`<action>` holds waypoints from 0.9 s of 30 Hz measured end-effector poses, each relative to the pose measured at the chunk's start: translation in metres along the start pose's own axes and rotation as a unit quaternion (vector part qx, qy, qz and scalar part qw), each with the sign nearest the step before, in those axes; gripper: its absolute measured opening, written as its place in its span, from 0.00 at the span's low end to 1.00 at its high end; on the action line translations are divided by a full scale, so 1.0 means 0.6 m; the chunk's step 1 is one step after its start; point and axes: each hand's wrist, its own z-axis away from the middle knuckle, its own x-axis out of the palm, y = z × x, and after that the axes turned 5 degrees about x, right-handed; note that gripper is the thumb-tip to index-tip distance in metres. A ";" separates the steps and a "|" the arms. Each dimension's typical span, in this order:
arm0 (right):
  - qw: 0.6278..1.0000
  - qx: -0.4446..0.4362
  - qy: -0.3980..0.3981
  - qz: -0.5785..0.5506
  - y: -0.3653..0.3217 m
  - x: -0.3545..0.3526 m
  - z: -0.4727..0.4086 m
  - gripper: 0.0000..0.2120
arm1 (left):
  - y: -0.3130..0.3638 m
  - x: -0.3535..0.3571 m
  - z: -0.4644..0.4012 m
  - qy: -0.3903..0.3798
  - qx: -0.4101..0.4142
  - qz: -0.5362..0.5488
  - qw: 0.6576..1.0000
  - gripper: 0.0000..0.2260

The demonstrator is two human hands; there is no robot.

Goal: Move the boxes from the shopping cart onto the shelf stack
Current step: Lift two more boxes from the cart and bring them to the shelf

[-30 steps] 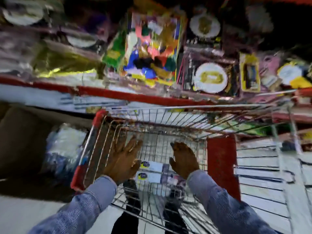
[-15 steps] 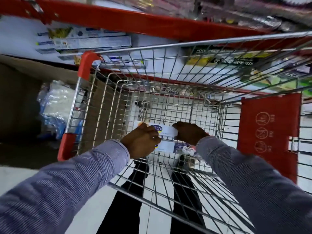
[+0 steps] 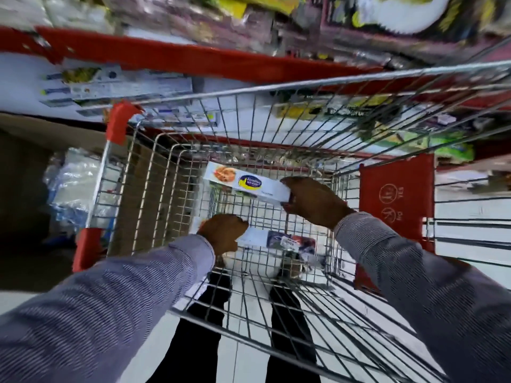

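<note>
A long white box point(image 3: 246, 183) with a blue and yellow logo hangs tilted inside the wire shopping cart point(image 3: 166, 172), with my right hand point(image 3: 312, 201) gripping its right end. A second white box point(image 3: 279, 240) lies on the cart floor, and my left hand point(image 3: 222, 234) is closed over its left end. Similar white boxes form the shelf stack point(image 3: 119, 87) on the white shelf beyond the cart's far left corner.
A red shelf edge point(image 3: 193, 58) runs above the cart, with blurred packaged goods over it. A red child-seat flap point(image 3: 395, 194) stands at the cart's right. A cardboard box point(image 3: 25, 172) and plastic-wrapped goods point(image 3: 72, 189) sit to the left. My legs show below through the wire.
Both hands reached down into the cart onto the boxes. Now my right hand has lifted the top box up and away while my left hand stays low on the other.
</note>
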 end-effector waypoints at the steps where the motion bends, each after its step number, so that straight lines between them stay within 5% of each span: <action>1: 1.000 -0.005 0.003 0.000 -0.005 -0.020 0.010 0.28 | 0.001 -0.019 0.018 0.022 0.004 -0.005 1.000 0.27; 9: 0.989 -0.084 0.105 0.057 -0.103 -0.321 0.133 0.24 | 0.083 -0.320 0.242 0.238 0.045 -0.034 0.969 0.33; 15: 0.964 -0.139 0.202 0.098 -0.205 -0.585 0.245 0.15 | 0.188 -0.561 0.418 0.344 -0.016 -0.115 0.932 0.31; 27: 0.921 -0.141 0.333 0.142 -0.259 -0.883 0.285 0.18 | 0.209 -0.852 0.544 0.429 -0.044 -0.125 0.893 0.24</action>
